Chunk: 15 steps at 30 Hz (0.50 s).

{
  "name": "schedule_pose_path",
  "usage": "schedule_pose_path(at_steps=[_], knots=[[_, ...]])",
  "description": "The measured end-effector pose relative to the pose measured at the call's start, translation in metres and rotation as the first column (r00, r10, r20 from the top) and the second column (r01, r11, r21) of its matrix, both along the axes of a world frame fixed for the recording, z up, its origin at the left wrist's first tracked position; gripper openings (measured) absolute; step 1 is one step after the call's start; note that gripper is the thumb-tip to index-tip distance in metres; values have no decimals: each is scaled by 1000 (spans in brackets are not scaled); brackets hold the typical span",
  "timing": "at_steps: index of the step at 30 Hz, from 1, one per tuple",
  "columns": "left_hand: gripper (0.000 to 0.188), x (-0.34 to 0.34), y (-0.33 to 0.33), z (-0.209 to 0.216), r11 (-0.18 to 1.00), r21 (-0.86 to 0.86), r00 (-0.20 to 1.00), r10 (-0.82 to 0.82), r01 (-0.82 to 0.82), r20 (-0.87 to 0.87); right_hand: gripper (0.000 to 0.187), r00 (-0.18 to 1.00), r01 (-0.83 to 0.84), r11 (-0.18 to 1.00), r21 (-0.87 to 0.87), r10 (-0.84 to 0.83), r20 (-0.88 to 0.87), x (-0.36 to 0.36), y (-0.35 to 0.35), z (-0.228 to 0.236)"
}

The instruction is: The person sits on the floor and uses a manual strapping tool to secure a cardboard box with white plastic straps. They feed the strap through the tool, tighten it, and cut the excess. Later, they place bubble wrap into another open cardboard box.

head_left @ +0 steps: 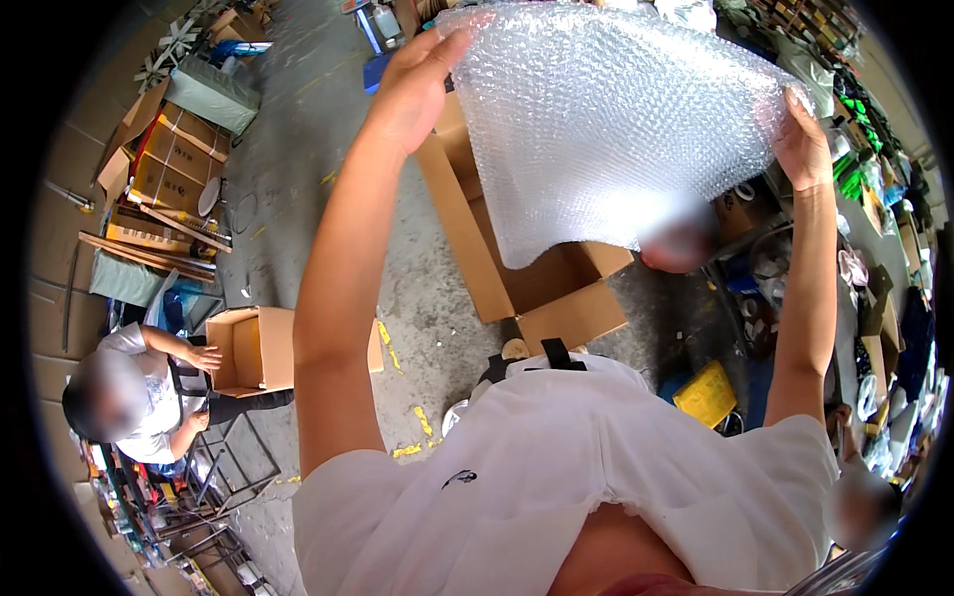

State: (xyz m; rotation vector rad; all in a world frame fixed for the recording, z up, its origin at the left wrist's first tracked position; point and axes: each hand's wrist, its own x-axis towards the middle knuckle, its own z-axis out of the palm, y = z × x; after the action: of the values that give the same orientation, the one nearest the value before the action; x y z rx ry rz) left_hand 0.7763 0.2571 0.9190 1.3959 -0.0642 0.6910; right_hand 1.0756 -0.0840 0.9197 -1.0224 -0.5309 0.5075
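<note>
1. A sheet of bubble wrap is stretched in the air between the person's two hands, above an open cardboard box; it covers much of the box's opening from view.
2. The wrap is clear plastic, whitish where the light catches it, and densely dotted with small round bubbles that give it a pebbled texture. A bright glare sits near its lower edge.
3. Its outline is uneven: the left edge falls fairly straight to a rounded lower-left corner, the bottom edge curves inward, and the right side slants up toward the other hand.
4. The left hand grips the sheet's upper-left corner, thumb laid over the film.
5. The right hand has the sheet's right edge pinched between thumb and fingers; some fingers are dimly visible through the plastic.
6. The box is plain brown corrugated board, rectangular, with its long left flap folded outward and a shorter flap angled out at the near end. The wrap's lower-left corner hangs over the opening, close to that near end.
7. The floor is grey, scuffed concrete with ragged yellow strips.
8. Near the floor's left side, a seated person in a pale shirt has a hand beside another open carton, also smooth brown board.
</note>
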Motion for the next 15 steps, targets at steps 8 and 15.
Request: schedule_pose_path(at_steps=[8, 15], knots=[[24, 16, -18, 5, 978, 13, 978, 207, -207, -26, 19, 992, -107, 994, 21, 105, 67, 0, -18, 21], [33, 15, -59, 9, 860, 422, 956, 226, -287, 188, 77, -294, 930, 236, 283, 10, 956, -10, -8, 50]])
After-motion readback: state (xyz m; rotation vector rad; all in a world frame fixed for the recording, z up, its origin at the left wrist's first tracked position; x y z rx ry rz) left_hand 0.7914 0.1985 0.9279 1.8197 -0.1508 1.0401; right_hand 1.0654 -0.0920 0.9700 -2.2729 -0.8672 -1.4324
